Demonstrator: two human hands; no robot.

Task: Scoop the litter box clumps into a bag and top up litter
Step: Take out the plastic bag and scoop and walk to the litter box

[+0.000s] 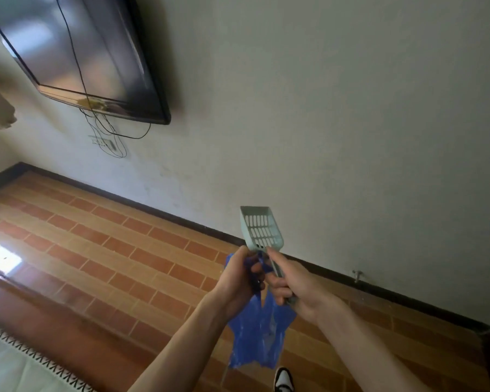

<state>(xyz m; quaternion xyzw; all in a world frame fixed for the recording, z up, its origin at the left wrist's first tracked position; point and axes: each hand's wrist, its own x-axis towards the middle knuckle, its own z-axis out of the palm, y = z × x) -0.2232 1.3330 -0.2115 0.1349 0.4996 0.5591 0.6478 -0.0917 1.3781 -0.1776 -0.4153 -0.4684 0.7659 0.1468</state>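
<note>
A pale grey-green slotted litter scoop (262,227) points up and away, its handle gripped in my right hand (292,284). My left hand (239,281) is closed around the top of a blue plastic bag (259,338), which hangs limp below both hands above the floor. The two hands are close together, nearly touching, at chest height. No litter box or litter is in view.
A brick-patterned tile floor (111,244) runs to a pale wall (323,108) with a dark skirting board (379,290). A wall-mounted TV (82,52) with hanging cables is at upper left. A white rug with a black edge (17,363) lies lower left. A shoe (284,379) shows below.
</note>
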